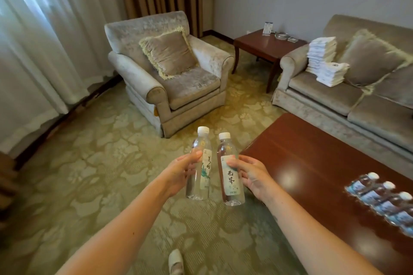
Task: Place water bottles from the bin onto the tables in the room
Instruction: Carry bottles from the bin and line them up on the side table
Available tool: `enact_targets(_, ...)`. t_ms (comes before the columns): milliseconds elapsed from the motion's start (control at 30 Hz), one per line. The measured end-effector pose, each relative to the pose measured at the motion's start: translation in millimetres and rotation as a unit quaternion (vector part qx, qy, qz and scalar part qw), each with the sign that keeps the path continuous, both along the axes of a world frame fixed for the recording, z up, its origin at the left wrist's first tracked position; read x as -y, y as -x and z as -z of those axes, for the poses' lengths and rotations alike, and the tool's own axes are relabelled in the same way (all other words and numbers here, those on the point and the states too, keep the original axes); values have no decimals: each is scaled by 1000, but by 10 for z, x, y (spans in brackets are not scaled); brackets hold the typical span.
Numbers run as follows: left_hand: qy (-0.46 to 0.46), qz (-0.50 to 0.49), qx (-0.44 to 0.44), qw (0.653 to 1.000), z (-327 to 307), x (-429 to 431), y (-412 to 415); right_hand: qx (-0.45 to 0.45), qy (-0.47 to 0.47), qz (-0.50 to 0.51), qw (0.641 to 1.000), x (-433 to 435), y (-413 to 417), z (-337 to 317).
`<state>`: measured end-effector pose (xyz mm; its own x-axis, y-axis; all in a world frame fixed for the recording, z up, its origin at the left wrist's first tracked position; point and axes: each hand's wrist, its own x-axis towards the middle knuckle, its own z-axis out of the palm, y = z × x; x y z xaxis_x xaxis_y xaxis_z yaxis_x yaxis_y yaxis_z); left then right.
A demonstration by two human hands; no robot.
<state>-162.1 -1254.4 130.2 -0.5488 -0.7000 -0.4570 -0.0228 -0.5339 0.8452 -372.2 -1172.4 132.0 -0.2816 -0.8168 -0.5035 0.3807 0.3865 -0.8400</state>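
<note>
I hold two clear water bottles with white caps upright in front of me, above the carpet. My left hand (pixel 178 172) grips the left bottle (pixel 202 145) round its middle. My right hand (pixel 252 176) grips the right bottle (pixel 230 176), thumb across its label. Both hang just left of the corner of a long dark wooden coffee table (pixel 312 158). Several more bottles (pixel 384 198) lie in a row on that table at the right. A small wooden side table (pixel 257 47) stands in the far corner between armchair and sofa. No bin is in view.
A beige armchair (pixel 169 78) with a cushion stands ahead. A sofa (pixel 357 96) at the right carries stacked white towels (pixel 324 60). Small items sit on the side table's far edge. Curtains hang at the left. My shoe (pixel 175 261) shows on the patterned carpet.
</note>
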Motion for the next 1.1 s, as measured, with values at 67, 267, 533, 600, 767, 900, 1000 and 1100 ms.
enact_targets(67,-16,5,8,1000,-14,394,-67,4,10,15,1000,353,-74,4)
enact_targets(267,-38,19,-8,999,-67,1429,-160,26,32,60,997,1224,-185,-66)
enact_targets(533,-35,31,-10,999,-38,2478,229,26,26,65,997,2200,160,-36)
enact_targets(600,-33,27,-16,999,4,2769,393,29,25,68,997,2523,346,8)
enact_targets(767,-17,37,-29,999,69,3608,968,37,30,62,997,3449,925,43)
enact_targets(900,-15,27,-40,999,-52,4289,1571,33,28,45,998,4193,1476,-46)
enact_targets(1000,-2,12,-42,999,-166,4726,1983,36,41,32,998,4666,1886,-157)
enact_targets(1100,10,-23,-35,999,-214,5105,2325,44,45,35,997,5073,2249,-215)
